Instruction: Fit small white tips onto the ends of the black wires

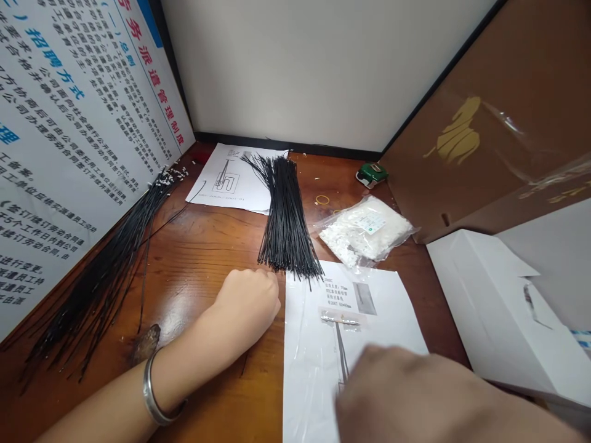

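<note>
My left hand point(249, 301), with a silver bangle on its wrist, is closed in a fist over the wooden table, just below the near ends of a thick bundle of black wires point(289, 215). Whatever it holds is hidden under the fingers. Blurred in the foreground, my right hand point(392, 387) curls downward over a printed drawing sheet point(309, 369); its fingertips and anything in them are out of sight. On that sheet lies a small clear packet point(341, 317).
More black wires point(111, 271) with white ends lean along the text board at left. Behind are another printed sheet point(212, 191) and a green tape measure point(371, 175). A clear bag of white pieces point(369, 227) lies right of the bundle, near a white box point(498, 307).
</note>
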`<action>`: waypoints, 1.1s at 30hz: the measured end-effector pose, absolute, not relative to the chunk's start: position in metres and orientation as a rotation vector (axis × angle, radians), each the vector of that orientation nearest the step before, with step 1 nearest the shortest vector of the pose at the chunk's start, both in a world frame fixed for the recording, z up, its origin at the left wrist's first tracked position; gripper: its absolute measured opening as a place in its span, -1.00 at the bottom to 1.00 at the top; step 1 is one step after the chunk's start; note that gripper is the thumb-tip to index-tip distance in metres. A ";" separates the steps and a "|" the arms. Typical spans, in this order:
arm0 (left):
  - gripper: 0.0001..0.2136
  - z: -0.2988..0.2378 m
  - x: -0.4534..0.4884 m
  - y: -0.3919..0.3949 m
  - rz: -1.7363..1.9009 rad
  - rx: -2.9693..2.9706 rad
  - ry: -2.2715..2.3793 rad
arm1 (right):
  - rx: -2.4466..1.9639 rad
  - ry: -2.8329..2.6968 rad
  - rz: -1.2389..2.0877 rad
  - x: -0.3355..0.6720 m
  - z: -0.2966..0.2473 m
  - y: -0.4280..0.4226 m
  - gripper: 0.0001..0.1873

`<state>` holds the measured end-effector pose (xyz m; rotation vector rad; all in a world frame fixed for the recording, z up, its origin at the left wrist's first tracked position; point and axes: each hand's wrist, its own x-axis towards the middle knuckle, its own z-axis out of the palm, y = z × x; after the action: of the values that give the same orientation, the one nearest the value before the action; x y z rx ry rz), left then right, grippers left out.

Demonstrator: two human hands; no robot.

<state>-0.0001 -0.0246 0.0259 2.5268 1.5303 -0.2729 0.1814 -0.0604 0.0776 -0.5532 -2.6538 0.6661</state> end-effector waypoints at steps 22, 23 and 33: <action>-0.77 0.038 0.000 -0.016 -0.299 2.389 1.531 | -0.841 -2.744 0.437 0.160 0.081 -0.061 -0.76; -0.77 0.038 0.001 -0.015 -0.314 2.387 1.531 | -0.793 -2.783 0.440 0.157 0.080 -0.062 -0.78; -0.73 0.035 0.002 -0.014 -0.285 2.335 1.561 | -0.740 -2.868 0.481 0.149 0.071 -0.067 -0.88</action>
<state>0.0016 -0.0142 0.0350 2.3354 1.5610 -0.2848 0.1493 -0.0665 0.0712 -0.7401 -2.8685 0.4811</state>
